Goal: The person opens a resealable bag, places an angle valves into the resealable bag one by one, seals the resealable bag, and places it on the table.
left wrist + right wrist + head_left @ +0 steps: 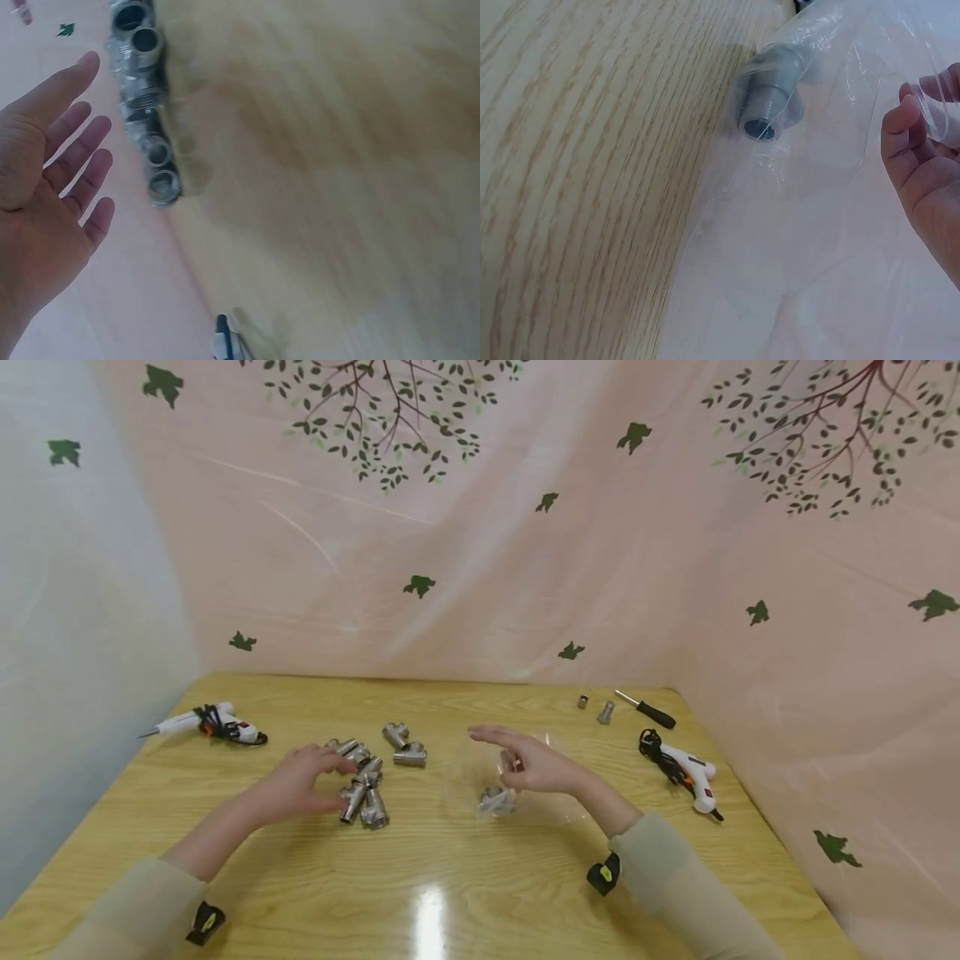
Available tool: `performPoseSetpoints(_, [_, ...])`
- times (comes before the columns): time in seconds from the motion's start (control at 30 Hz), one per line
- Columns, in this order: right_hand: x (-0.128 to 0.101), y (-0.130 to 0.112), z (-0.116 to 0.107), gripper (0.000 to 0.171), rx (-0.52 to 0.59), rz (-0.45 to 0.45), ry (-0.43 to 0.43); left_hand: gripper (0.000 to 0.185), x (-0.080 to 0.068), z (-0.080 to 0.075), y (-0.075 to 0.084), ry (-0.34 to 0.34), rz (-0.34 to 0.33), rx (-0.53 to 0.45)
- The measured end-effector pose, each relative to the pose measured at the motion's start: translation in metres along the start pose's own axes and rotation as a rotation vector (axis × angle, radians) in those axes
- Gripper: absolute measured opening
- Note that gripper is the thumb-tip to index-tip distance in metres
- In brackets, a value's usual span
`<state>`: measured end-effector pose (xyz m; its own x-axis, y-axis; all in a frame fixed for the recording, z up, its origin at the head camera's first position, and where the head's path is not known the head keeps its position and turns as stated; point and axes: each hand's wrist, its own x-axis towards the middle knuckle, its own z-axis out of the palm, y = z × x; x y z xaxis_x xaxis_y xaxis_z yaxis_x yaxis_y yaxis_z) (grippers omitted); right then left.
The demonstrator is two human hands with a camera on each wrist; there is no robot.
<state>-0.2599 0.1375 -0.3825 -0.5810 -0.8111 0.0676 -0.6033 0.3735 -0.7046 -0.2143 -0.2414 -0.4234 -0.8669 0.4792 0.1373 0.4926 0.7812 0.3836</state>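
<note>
My left hand (300, 783) is at the left side of a cluster of metal tee pipe fittings (372, 806), its fingers spread and slightly bent. In the left wrist view the same hand (52, 165) holds nothing, with a gap between its fingertips and the row of fittings (142, 97). My right hand (542, 766) pinches the edge of a clear plastic bag (832, 142) between thumb and fingers. Inside the bag lies a metal fitting (769, 101). Two more tee fittings (409, 755) lie just behind the cluster.
A white glue gun (225, 725) with a bundled black cord lies at the far left, another glue gun (693, 768) at the right. Toward the back right are a screwdriver (652, 712), a small metal fitting (606, 712) and a short metal piece (582, 702). Patterned cloth (480, 543) hangs behind the table.
</note>
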Motion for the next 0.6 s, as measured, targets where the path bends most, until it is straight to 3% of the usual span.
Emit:
performPoseSetpoints(0.1, [0.001,0.014,0.002,0.066,-0.007,-0.044,-0.010,0.040,-0.006,0.005,-0.005,-0.008,-0.013,0.017])
performPoseSetpoints(0.27, [0.000,0.027,0.002,0.067,0.005,-0.069,-0.006,0.037,-0.009,0.016,-0.012,0.025,0.030,0.035])
performPoseSetpoints(0.6, [-0.003,0.005,0.000,0.066,0.085,-0.031,0.051,0.025,0.001,0.023,-0.022,0.026,0.040,0.001])
